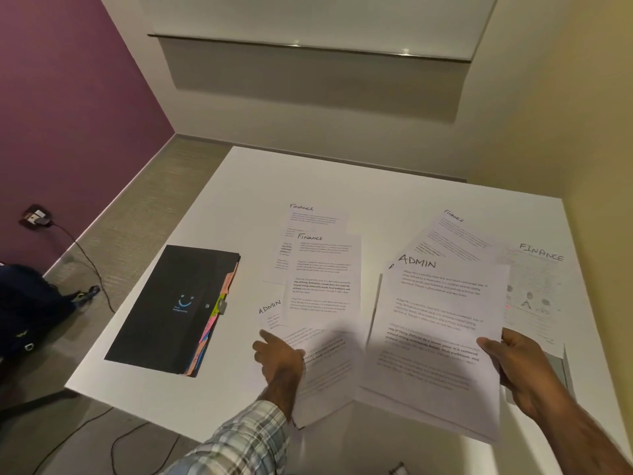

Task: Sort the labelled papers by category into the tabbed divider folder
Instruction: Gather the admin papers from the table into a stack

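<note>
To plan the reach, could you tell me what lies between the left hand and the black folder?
Only bare white table, seen in the head view.

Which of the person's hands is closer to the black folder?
Left. The left hand sits over papers just right of the black folder; the right hand grips the ADMIN sheet farther right.
</note>
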The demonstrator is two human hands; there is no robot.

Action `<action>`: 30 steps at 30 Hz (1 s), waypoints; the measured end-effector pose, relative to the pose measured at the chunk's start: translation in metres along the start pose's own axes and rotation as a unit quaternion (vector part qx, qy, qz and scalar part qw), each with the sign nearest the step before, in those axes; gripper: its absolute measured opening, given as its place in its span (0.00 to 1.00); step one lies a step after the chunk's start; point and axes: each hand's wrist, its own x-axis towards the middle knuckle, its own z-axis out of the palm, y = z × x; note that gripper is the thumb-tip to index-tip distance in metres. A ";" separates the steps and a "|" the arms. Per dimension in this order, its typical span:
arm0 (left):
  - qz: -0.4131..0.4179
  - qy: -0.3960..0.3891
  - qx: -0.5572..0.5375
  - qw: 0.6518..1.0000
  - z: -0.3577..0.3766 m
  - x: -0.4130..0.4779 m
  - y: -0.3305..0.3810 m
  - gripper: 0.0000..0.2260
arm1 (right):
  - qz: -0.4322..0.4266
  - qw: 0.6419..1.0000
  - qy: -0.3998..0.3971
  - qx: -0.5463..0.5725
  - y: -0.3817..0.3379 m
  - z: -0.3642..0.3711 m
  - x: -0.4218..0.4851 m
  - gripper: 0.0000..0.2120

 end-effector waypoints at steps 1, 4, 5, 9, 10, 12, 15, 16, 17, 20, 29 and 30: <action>-0.003 -0.001 -0.025 1.000 0.000 0.002 0.001 0.47 | -0.001 1.000 0.002 0.001 0.000 0.000 0.001 0.08; -0.006 0.015 -0.114 0.993 0.001 0.012 0.004 0.40 | -0.011 1.000 0.014 0.007 0.000 -0.005 0.002 0.08; 0.004 0.020 -0.138 0.990 0.002 0.015 0.006 0.35 | -0.013 1.000 0.020 0.013 0.001 -0.007 0.003 0.08; 0.082 -0.001 -0.143 0.986 -0.002 0.016 0.020 0.09 | -0.005 0.999 0.038 0.028 0.005 -0.014 0.005 0.10; 0.091 -0.001 -0.148 0.985 -0.005 0.013 0.025 0.09 | -0.003 0.999 0.040 0.033 0.006 -0.016 0.005 0.11; 0.105 0.010 -0.159 0.982 -0.012 0.008 0.033 0.09 | -0.003 0.999 0.039 0.038 0.005 -0.016 0.003 0.09; 0.121 0.031 -0.163 0.979 -0.030 0.002 0.032 0.10 | -0.015 0.998 0.047 0.041 0.006 -0.014 0.003 0.08; 0.126 0.042 -0.160 0.978 -0.038 0.002 0.027 0.11 | -0.018 0.998 0.048 0.038 0.007 -0.012 0.003 0.08; 0.126 0.053 -0.157 0.978 -0.046 0.003 0.021 0.11 | -0.023 0.998 0.045 0.032 0.008 -0.011 0.003 0.07; 0.139 0.100 -0.155 0.973 -0.081 0.005 0.001 0.11 | -0.023 0.999 0.023 0.035 0.012 -0.003 0.009 0.09; 0.153 0.148 -0.306 0.928 -0.229 -0.012 -0.035 0.08 | -0.035 0.997 -0.029 0.065 -0.004 0.032 0.006 0.11; 0.156 0.127 -0.336 0.920 -0.238 -0.019 -0.029 0.08 | -0.037 0.997 -0.036 0.065 -0.007 0.037 0.005 0.11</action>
